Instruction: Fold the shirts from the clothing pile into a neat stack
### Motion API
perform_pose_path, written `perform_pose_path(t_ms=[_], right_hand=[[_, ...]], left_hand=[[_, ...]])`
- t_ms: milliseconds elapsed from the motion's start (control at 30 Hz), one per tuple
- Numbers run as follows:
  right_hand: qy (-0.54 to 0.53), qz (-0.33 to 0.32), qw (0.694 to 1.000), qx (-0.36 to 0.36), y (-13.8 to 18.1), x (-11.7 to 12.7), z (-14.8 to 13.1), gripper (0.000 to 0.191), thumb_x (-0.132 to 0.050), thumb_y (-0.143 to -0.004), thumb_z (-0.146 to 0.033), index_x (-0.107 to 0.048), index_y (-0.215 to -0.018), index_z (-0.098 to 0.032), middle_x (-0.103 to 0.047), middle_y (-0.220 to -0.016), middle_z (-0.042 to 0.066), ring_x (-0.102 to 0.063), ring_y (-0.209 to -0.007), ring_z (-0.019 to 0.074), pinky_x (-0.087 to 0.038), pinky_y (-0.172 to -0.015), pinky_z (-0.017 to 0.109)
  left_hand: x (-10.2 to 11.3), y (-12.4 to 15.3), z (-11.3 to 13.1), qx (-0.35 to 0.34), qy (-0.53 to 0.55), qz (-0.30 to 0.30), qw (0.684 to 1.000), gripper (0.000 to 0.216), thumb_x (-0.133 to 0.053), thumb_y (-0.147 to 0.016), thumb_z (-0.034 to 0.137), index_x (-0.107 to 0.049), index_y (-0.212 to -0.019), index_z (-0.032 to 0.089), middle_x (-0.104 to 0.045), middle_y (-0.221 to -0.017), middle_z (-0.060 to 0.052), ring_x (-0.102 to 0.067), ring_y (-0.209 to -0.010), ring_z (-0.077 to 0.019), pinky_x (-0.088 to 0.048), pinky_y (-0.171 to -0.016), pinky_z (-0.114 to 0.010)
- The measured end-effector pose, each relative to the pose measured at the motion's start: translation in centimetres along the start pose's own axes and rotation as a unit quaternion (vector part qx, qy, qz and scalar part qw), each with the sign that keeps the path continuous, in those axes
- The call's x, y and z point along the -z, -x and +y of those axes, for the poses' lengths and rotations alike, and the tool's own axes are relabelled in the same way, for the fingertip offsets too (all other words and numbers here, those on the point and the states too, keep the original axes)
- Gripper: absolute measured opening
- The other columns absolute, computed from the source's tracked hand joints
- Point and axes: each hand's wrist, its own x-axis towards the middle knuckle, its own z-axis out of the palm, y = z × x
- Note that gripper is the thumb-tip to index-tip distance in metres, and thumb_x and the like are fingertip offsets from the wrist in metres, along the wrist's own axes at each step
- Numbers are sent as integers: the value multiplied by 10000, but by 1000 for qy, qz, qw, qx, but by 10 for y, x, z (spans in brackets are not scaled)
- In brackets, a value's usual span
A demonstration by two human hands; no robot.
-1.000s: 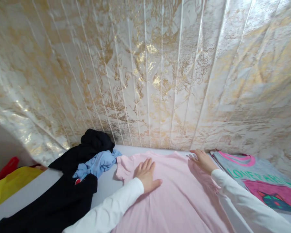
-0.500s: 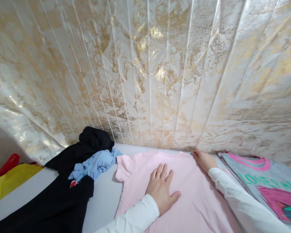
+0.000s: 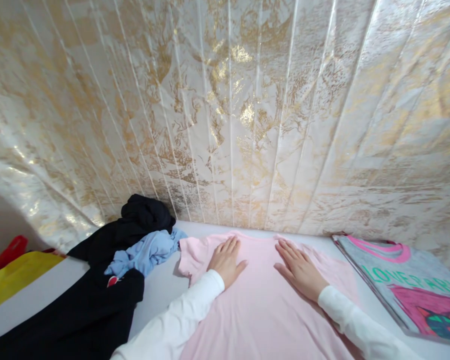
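Observation:
A pale pink T-shirt [image 3: 258,300] lies spread on the white surface, its neckline toward the patterned wall covering. My left hand [image 3: 228,261] rests flat on its upper left part, close to the neckline, thumb held out to the side. On the other side of the neckline, my right hand [image 3: 299,269] lies flat on the cloth near the right shoulder. Both hands have their fingers stretched out and hold nothing. The shirt's left sleeve sticks out beyond my left hand; its lower part runs out of view.
At the right lies a folded grey T-shirt [image 3: 435,277] with a pink collar and a cat print. To the left are a crumpled light blue garment [image 3: 146,252], black clothing [image 3: 97,305], and yellow cloth [image 3: 18,277] beside something red [image 3: 9,253]. A gold-patterned covering [image 3: 247,125] rises behind.
My left hand has slid up and a little left toward the neckline. My right hand has let go of the shirt's right shoulder edge and moved inward, now lying flat.

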Motion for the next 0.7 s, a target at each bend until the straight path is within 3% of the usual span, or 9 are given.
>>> perform_pose_path(t_ms=[100,200,400,533,700], right_hand=[[28,-25,997,-73,6,-6,13,629,-291,-881,-578,-378,-1384,-211,-316,-1471,63,-259,-1355,263,-241,-1074,476],[39,-36,996,-73,7,-6,24,652,-282,-883,-582,-362,-1395,-186,-290,-1479,61,-241,-1362,256,-235,-1084,454],[31,-48,995,-79,5,-1,20,644,-280,-889,-574,-333,-1408,-197,-263,-1488,55,-211,-1370,253,-231,-1088,456],[37,-39,994,-91,6,-1,19,662,-299,-885,-568,-351,-1399,-152,-270,-1484,86,-210,-1369,265,-233,-1086,456],[40,-26,995,-91,5,-6,20,703,-287,-875,-595,-367,-1388,-121,-287,-1475,110,-236,-1361,277,-241,-1081,461]], left_hand=[[-5,-3,-18,33,-34,17,999,656,-270,-909,558,-280,-1417,144,-212,-1504,-90,-152,-1385,-245,-154,-1106,-420],[-6,-3,-25,51,-47,12,998,656,-244,-903,589,-280,-1420,187,-204,-1509,-67,-154,-1384,-255,-162,-1100,-431],[-5,1,-17,70,-58,7,996,750,-251,-889,603,-257,-1420,72,-195,-1502,-133,-137,-1388,-243,-157,-1108,-397],[-4,1,-23,44,-50,-14,998,731,-235,-889,611,-238,-1433,124,-183,-1511,-93,-132,-1390,-235,-155,-1106,-403],[-3,-10,-30,117,-57,-32,991,803,-253,-825,715,-237,-1437,196,-123,-1520,-122,-93,-1384,-333,-138,-1080,-486]])
